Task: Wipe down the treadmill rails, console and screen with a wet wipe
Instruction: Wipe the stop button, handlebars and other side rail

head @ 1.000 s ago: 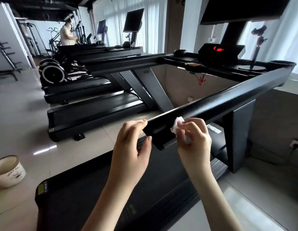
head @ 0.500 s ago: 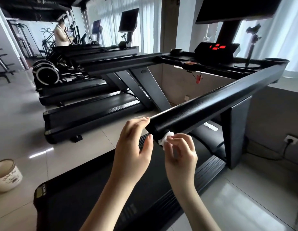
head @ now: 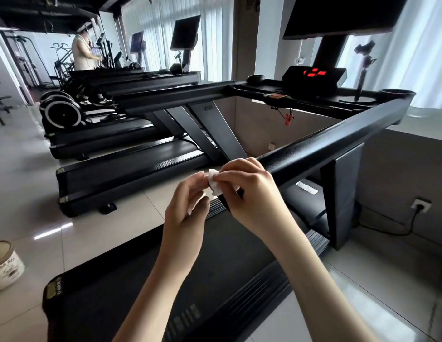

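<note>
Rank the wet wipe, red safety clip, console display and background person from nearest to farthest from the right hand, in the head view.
1. wet wipe, pinched in the right hand
2. red safety clip, hanging ahead, below the console
3. console display, beyond it, higher
4. person, far left background

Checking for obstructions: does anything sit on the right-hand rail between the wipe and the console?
Nothing visible does. The right hand and left hand pinch the crumpled white wet wipe at the near end of the black right-hand rail, whose top runs bare up to the black red-lit console.
</note>
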